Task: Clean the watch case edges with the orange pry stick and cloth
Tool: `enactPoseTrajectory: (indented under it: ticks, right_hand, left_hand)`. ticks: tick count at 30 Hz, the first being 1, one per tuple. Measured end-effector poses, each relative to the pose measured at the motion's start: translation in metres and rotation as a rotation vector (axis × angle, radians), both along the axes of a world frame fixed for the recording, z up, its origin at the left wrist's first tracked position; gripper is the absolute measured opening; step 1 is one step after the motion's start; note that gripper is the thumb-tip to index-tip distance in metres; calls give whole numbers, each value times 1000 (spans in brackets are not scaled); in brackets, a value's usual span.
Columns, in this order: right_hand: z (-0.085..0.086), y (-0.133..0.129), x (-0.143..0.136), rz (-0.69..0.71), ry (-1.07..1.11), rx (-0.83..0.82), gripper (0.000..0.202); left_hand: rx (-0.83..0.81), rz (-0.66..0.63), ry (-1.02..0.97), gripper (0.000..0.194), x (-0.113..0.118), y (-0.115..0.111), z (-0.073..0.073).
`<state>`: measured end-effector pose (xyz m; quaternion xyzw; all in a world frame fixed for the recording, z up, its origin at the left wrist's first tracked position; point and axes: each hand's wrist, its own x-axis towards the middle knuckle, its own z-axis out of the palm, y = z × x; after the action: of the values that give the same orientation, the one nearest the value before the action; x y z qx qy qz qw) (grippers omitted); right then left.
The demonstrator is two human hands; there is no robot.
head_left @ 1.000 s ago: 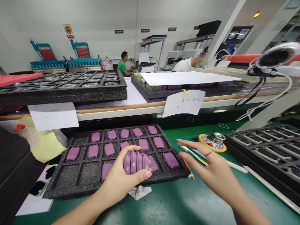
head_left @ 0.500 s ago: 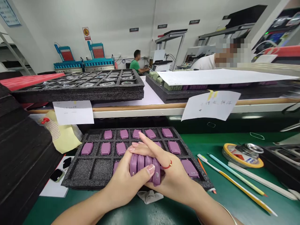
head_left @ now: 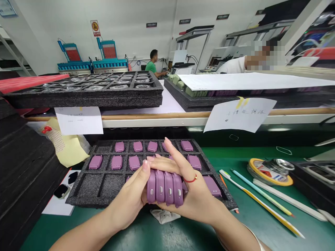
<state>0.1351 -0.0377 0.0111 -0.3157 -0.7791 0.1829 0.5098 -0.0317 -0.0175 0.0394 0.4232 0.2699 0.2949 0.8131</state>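
A row of several purple watch cases (head_left: 164,188) stands on edge, pressed together, between my two hands. My left hand (head_left: 131,198) closes on the row from the left, its thumb pointing up along the end case. From the right, my right hand (head_left: 197,195) wraps the row, with its fingers across the top and behind. Slots in the cases' narrow sides face me. Just beyond lies a black foam tray (head_left: 90,190) whose compartments hold more purple cases, such as one purple watch case (head_left: 117,162); my hands hide part of the tray.
A crumpled cloth (head_left: 164,216) lies below my hands. To the right are a toothbrush (head_left: 261,202), a blue-yellow stick (head_left: 261,191) and a round tin (head_left: 270,170). Black foam trays (head_left: 104,99) sit on the shelf above. Two people are in the background.
My left thumb has lifted from the front of the cases to their left end. The row has turned and evened out, so more of the slotted sides face me.
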Motion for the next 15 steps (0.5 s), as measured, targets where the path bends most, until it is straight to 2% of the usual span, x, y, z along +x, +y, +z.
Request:
enactPoseTrajectory:
  ticks: [7, 9, 12, 15]
  right_hand:
    - [1, -2, 2, 17, -16, -43, 116]
    - [2, -3, 2, 8, -32, -11, 111]
    - [1, -4, 2, -2, -59, 53, 98]
    - [0, -5, 2, -30, -135, 71, 89]
  left_hand:
    - [45, -34, 23, 73, 0, 2, -2]
    - [124, -66, 33, 68, 0, 4, -2]
    - [346, -89, 79, 52, 2, 6, -2]
    - [407, -49, 155, 38, 5, 7, -1]
